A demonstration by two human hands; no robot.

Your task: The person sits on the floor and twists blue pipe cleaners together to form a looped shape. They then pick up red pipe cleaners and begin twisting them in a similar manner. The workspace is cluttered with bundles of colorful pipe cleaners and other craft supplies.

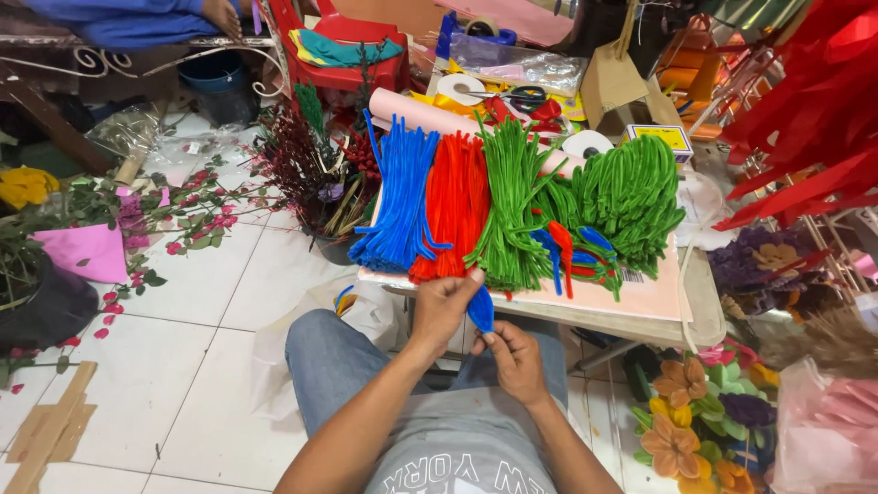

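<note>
Blue pipe cleaner (481, 309) upright, pinched between left hand (443, 306), right hand (514, 357)

Small yellow-and-white cardboard box (660, 137), upper right of centre; brown cardboard carton (608, 84) just left; white barcode sticker (633, 275) on pink sheet, lower right of centre.

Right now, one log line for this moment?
left hand: pinches blue loop top | right hand: holds its bottom | blue, red, green stems on table
</note>
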